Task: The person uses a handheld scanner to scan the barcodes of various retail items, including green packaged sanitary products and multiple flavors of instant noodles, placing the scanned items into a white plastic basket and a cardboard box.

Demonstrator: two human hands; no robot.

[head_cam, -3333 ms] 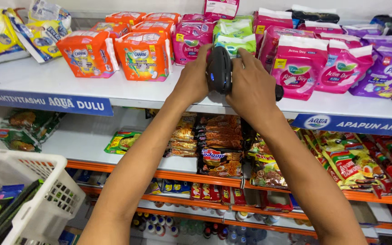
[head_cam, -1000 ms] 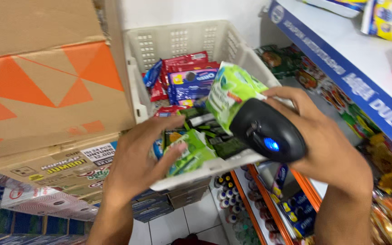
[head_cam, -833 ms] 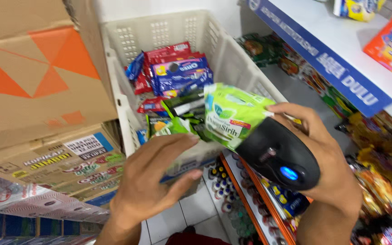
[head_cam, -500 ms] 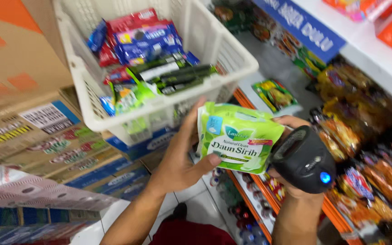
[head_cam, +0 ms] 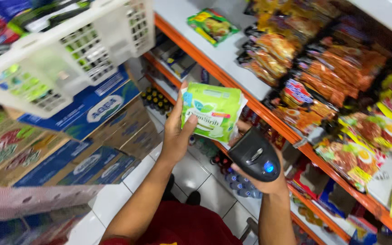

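left hand clamps soft green plastic pack mid-frame; right hand grips black handheld scanner aimed at it. scan underway, pack not yet shelved.

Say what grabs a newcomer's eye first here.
The bright green soft packet at centre frame, held up by the left hand. Just below it, the right hand grips a black handheld scanner with a lit blue spot. Top left hangs a white plastic basket; orange-edged shelves of snack packs run along the right.
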